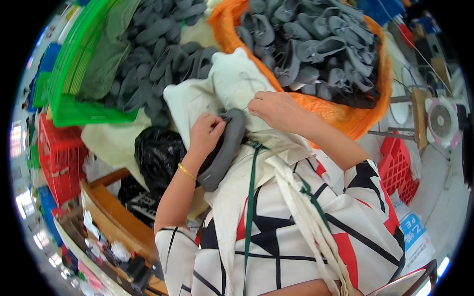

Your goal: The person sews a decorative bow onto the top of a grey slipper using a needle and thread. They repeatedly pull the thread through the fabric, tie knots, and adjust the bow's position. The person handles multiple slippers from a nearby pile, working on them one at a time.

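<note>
A dark grey cloth shoe (223,160) lies over my lap with its sole side turned up to the right. My left hand (205,132) is closed on its upper edge, thumb and fingers pinched together. To the right and a little apart from the shoe, my right hand (269,109) has its fingertips pressed together. Something thin, perhaps thread, seems to be at those fingertips, but it is too small to name. Beneath both hands is a white cloth cover (237,81) spread over my knees. The shoe's far end is partly hidden by my left fingers.
Many similar grey shoes (316,49) fill an orange sack ahead on the right. More pieces spill from a green crate (69,89) at left. A black plastic bag (157,158), a red crate (59,158) and a wooden drawer (116,217) stand left; a fan (442,121) stands right.
</note>
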Available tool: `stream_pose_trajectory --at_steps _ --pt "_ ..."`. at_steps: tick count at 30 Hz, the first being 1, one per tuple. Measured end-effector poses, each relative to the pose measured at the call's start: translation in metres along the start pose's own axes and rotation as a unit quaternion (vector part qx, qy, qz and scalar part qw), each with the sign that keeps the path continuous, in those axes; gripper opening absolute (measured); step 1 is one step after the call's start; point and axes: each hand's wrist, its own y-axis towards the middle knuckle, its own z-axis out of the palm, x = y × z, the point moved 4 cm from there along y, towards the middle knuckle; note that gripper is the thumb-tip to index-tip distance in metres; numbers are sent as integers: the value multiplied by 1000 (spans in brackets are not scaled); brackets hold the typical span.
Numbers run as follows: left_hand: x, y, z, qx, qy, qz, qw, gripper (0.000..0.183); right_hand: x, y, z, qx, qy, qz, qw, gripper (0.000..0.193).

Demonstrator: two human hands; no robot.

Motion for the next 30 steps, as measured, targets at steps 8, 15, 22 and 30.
stream_pose_trajectory --at_steps 8,15,22,30 --pt "15 -2 9 -22 -88 -53 994 11 4 12 58 60 -74 -60 994 10" --pt "36 -2 17 -16 -178 -107 978 18 31 8 33 163 -62 83 981 35" --pt "38 -1 15 -15 -226 -140 964 18 15 -10 61 358 51 119 925 42" --pt "40 -7 20 -8 -304 -203 931 18 23 3 19 326 265 121 899 29"
